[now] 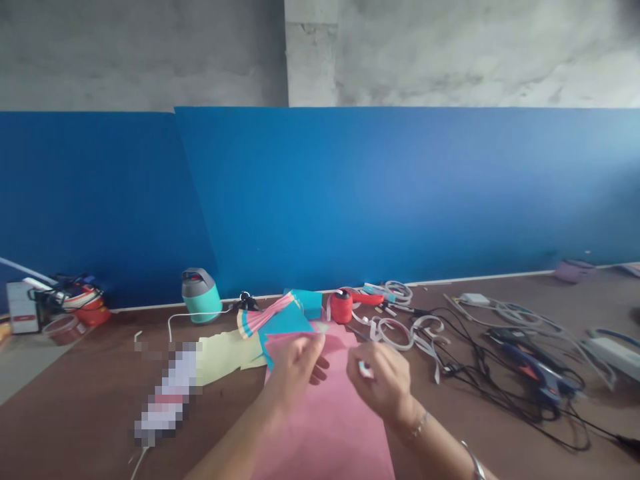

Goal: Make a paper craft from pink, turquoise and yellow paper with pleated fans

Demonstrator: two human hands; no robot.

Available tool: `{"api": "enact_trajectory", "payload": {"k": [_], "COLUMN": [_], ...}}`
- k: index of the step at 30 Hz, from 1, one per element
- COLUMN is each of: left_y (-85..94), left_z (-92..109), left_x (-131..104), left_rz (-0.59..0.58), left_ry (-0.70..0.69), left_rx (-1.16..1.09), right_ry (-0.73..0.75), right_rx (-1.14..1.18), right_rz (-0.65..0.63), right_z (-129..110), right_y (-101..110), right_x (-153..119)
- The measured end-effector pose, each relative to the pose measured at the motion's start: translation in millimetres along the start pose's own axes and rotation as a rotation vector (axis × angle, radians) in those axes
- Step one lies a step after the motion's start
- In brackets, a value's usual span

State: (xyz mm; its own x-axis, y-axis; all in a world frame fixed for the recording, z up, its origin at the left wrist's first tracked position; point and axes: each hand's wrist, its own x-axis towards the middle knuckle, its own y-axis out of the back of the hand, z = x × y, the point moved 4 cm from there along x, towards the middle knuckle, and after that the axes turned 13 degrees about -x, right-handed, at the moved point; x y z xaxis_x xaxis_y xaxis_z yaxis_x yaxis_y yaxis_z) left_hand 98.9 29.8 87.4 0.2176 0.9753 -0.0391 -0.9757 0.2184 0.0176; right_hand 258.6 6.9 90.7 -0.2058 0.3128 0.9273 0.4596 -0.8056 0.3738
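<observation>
A large pink sheet of paper point(327, 433) lies on the brown table in front of me. My left hand point(299, 365) is over its left part, thumb stretched forward and fingers loosely bent apart from it; nothing shows between them. My right hand point(383, 377) is curled closed at the sheet's right edge. A small white and teal spot shows inside its fingers, too little to name. Beyond my left hand lie a blue sheet point(283, 325) and a pleated strip of pink, blue and cream paper point(265, 317). Pale yellow paper point(223, 357) lies to the left.
A red spool point(342, 307) and coiled white strips point(400, 333) lie behind my hands. Black cables and a blue-black tool point(537, 373) are on the right. A teal-grey container point(201, 297) stands back left, near a blurred-out object point(170, 393). A blue panel point(375, 200) borders the table.
</observation>
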Motion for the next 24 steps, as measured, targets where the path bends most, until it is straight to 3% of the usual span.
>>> {"api": "enact_trajectory", "payload": {"k": [2, 4, 7, 9, 11, 15, 20, 24], "left_y": [-4.2, -0.8, 11.8, 16.9, 17.0, 9.2, 8.9, 20.1], "left_z": [-4, -4, 0, 5, 10, 10, -29, -68], "left_x": [9, 18, 24, 23, 23, 22, 17, 0], "left_rz": [0.012, 0.033, 0.096, 0.098, 0.034, -0.123, -0.122, -0.042], "left_ry": [0.049, -0.018, -0.141, -0.203, -0.241, -0.354, -0.544, -0.756], "left_rx": [-0.145, -0.086, 0.378, 0.78, 1.066, 1.384, 1.438, 1.315], "right_ry": [0.196, 0.317, 0.347, 0.305, 0.244, 0.158, 0.131, 0.252], "right_rx": [0.029, 0.068, 0.133, 0.098, -0.012, -0.179, -0.122, -0.074], "right_rz": [-0.068, -0.169, -0.257, -0.222, -0.2, -0.295, -0.371, -0.489], "right_z": [-24, -39, -43, -36, -26, -6, 10, 8], "right_y": [-1, -3, -2, -1, -3, -23, -47, -56], "right_x": [-5, -10, -11, -7, -1, 8, -18, -54]}}
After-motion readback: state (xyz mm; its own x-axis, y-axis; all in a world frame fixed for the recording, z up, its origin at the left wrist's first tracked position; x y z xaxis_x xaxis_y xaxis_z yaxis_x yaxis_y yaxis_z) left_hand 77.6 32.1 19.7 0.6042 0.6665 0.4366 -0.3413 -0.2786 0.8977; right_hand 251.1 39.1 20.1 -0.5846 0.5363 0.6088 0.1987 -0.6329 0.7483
